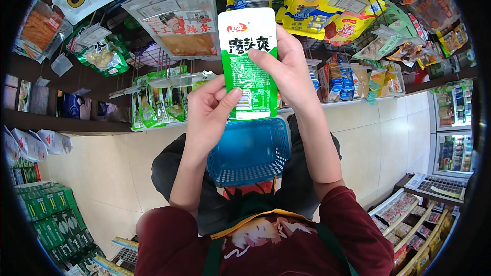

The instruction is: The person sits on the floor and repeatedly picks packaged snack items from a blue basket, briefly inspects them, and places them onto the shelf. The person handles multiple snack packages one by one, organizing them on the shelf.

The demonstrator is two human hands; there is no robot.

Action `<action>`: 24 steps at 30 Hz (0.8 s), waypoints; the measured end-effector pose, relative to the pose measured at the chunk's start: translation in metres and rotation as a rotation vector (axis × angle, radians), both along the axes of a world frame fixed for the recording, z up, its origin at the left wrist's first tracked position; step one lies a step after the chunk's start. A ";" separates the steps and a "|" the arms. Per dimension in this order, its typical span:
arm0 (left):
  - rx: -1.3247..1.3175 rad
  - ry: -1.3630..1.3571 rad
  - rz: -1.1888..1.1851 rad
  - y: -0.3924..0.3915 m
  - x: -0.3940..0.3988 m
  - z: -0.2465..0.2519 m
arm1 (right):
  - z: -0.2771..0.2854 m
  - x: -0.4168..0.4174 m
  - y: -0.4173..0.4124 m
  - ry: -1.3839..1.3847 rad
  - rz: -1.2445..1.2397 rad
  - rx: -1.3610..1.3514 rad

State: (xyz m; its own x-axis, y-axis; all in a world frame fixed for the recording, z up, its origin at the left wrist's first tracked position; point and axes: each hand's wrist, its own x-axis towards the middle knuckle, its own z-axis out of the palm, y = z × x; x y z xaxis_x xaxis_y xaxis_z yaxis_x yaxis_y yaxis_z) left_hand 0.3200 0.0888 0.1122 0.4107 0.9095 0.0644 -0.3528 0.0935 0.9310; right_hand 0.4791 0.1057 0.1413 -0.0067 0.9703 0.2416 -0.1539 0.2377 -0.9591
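Observation:
A green and white snack pouch [251, 69] is held upright before me, its printed back and barcode towards the camera. My left hand [213, 105] pinches its lower left edge, thumb in front. With the thumb across its front, my right hand [289, 71] grips the upper right side. Below the pouch, between my knees, a blue plastic basket [247, 142] with perforated walls stands open-topped; its visible floor bears nothing.
Hanging bags [180, 27] and yellow snack packs [307, 11] crowd the rack ahead. Small green packs [161, 99] sit on the low shelf. Stacked green boxes [50, 214] stand left; a tiered display [414, 222] is at lower right, glass-door coolers [454, 149] far right.

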 end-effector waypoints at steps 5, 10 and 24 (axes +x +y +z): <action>0.031 0.015 0.083 0.001 -0.003 0.000 | -0.008 -0.003 0.004 0.025 0.068 0.069; 0.085 0.073 0.187 0.009 -0.015 -0.003 | -0.009 -0.001 0.002 -0.113 0.329 -0.042; -0.032 0.071 0.080 0.020 -0.029 -0.013 | -0.021 0.016 0.004 -0.127 0.344 -0.157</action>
